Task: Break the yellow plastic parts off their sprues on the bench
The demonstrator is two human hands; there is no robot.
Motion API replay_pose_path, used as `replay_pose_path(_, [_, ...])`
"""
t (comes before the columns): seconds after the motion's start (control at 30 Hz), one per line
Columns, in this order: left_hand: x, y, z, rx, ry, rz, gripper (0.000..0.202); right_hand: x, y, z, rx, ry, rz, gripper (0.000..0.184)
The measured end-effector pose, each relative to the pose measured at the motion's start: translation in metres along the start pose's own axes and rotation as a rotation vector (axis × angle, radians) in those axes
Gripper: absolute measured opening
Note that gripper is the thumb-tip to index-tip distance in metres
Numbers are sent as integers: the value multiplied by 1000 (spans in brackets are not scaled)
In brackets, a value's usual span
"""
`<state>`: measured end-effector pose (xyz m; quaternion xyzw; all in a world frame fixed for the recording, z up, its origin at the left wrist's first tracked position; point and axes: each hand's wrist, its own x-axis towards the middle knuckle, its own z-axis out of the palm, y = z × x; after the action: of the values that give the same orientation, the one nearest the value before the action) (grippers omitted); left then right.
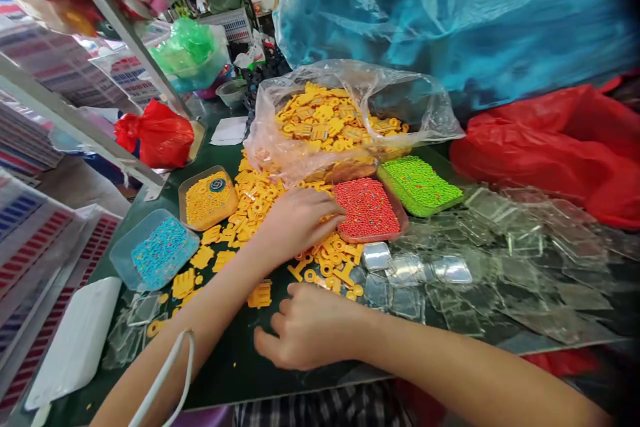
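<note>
- Yellow parts (330, 257) lie loose on the bench (235, 360), beside a red tray (367, 210).
- Left hand (295, 220) rests flat, fingers spread, on them.
- Right hand (310, 327) is curled; perhaps pinching something, cannot tell.

Left hand (295, 220) flat on yellow plastic pieces (330, 257); right hand (310, 327) curled on green table (235, 367) beside them.

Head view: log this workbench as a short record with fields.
left hand: left hand lies palm down on the yellow plastic parts
right hand: right hand curled on the green table; contents hidden
trays: yellow beads, blue beads, red beads, green beads
bag: clear bag holds more yellow parts
right side: clear plastic cases scattered
</note>
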<state>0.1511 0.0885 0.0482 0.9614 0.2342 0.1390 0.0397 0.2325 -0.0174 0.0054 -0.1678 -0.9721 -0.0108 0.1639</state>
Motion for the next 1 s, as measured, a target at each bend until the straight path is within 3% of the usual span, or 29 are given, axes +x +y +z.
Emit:
replay_pose_path(0.1, [41, 17, 18, 65, -169, 75, 23, 0, 0, 0, -14, 75, -58, 12])
replay_pose_path(0.2, [65, 19, 30, 141, -322, 63, 20, 0, 2, 0, -14, 139, -84, 15])
replay_pose_path(0.37, [73, 10, 42, 168, -374, 58, 26, 0, 7, -10, 13, 160, -60, 25])
replay_pose_path(0.53, [73, 6, 45, 84, -414, 91, 11, 0, 12, -18, 17, 93, -54, 31])
replay_pose_path(0.63, [73, 6, 38, 69, -370, 95, 11, -1, 14, -19, 29, 58, -48, 30])
replay_pose_path(0.77, [59, 8, 17, 39, -192, 36, 19, -2, 14, -18, 66, -51, -20, 24])
replay_pose_path(0.9, [12, 8, -8, -93, 49, -121, 27, -3, 15, -13, 104, -157, 52, 16])
replay_pose_path(1.0, [-40, 7, -18, -172, 140, -253, 32, -3, 16, -10, 109, -194, 109, 17])
